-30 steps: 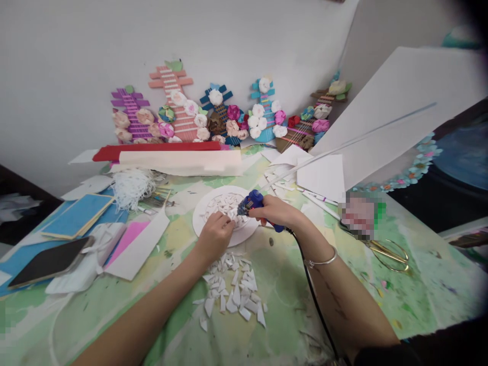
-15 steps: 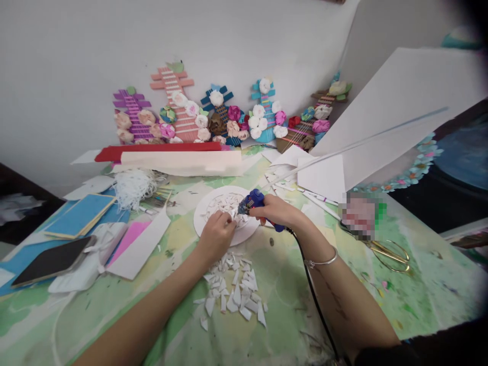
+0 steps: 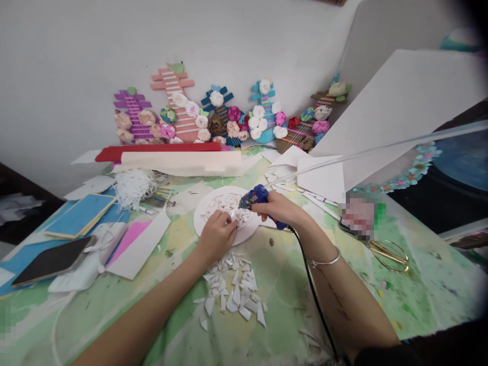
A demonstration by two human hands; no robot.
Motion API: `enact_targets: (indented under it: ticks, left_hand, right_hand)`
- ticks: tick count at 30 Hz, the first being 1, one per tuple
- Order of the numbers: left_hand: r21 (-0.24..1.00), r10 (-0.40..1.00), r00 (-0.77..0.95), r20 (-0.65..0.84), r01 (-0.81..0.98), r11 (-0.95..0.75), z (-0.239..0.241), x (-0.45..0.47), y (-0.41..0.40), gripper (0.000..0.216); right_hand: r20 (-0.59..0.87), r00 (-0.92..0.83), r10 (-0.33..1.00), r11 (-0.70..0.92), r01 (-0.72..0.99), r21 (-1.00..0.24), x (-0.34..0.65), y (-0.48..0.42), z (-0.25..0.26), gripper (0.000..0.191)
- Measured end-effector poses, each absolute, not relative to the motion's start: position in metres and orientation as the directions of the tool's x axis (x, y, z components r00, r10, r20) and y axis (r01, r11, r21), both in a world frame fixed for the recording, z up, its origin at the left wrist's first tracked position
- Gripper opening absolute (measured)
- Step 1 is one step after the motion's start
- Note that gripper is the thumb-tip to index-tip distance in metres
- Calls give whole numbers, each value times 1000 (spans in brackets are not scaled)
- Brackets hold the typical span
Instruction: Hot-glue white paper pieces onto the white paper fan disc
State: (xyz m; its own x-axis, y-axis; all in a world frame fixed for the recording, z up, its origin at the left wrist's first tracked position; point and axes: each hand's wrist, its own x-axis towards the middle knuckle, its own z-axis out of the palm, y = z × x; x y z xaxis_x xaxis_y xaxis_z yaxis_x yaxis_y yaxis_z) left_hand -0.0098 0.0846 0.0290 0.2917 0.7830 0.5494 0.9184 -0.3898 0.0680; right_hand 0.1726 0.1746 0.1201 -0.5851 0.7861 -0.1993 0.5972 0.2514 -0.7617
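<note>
white disc (image 3: 199, 218) lies flat on the green-patterned table (image 3: 290, 305), in the middle of the scene, with the left hand (image 3: 218, 234) over its near left side. white chips (image 3: 221, 201) cover much of its inner part, while the outer rim shows bare all the way round where it is in view; what is under the hand is hidden. the work looks well along, i judge, yet not finished: plenty of loose chips (image 3: 232, 304) lie on the table, just near of the disc.

the left hand has its fingers curled and drawn together, low over the disc; something small and white shows by the tips, but i cannot tell whether it is gripped. the right hand (image 3: 280, 207) is wrapped round a blue glue gun (image 3: 254, 197), nozzle aimed left, close by the left fingertips.

now the count: one disc, one glue gun, one black cord (image 3: 313, 288) running near from it, one bracelet (image 3: 328, 261) on the right wrist, one pair of gold scissors (image 3: 374, 246) at the right, one phone (image 3: 53, 259) at the left, and five instrument-shaped ornaments (image 3: 184, 124) along the far wall (all decked with paper flowers). the chips, on and off the disc, are too many and too small to number surely.
</note>
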Motion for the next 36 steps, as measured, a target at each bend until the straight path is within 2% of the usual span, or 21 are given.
enact_targets:
  ticks: [7, 10, 12, 14, 16, 18, 22, 27, 31, 36]
  left_hand:
    - [382, 813, 131, 567, 833, -400, 34, -19, 80, 20]
    - [460, 826, 193, 529, 753, -471, 46, -16, 61, 25]
    - [433, 813, 393, 430, 700, -568, 53, -5, 42, 31]
    - [347, 750, 589, 302, 665, -662, 55, 14, 22, 50]
    - [231, 730, 646, 224, 692, -684, 50, 35, 3, 66]
    - [126, 712, 672, 206, 703, -700, 39, 53, -9, 62]
    - [-30, 716, 631, 299, 756, -654, 17, 63, -14, 38]
    - [-176, 726, 564, 393, 821, -543, 13, 34, -4, 24]
    - [-189, 737, 574, 356, 817, -545, 21, 1, -7, 17]
    - [-120, 812, 454, 367, 889, -442, 26, -39, -14, 15]
  right_hand:
    - [-160, -594, 788, 277, 575, -770, 174, 176, 119, 28]
    - [-154, -593, 790, 275, 568, -776, 174, 174, 121, 28]
    - [-152, -587, 795, 272, 570, -775, 174, 173, 122, 28]
    - [-156, -580, 800, 267, 577, -772, 173, 172, 122, 28]
    - [-161, -573, 803, 264, 585, -767, 173, 172, 122, 28]
    - [-164, -569, 806, 262, 591, -763, 172, 172, 121, 28]
    - [-163, -578, 799, 271, 589, -762, 172, 172, 120, 29]
    - [-161, -582, 797, 286, 599, -748, 172, 172, 119, 31]
    - [-183, -575, 797, 272, 614, -741, 171, 170, 122, 29]
    - [-163, -576, 801, 284, 605, -744, 170, 169, 124, 29]
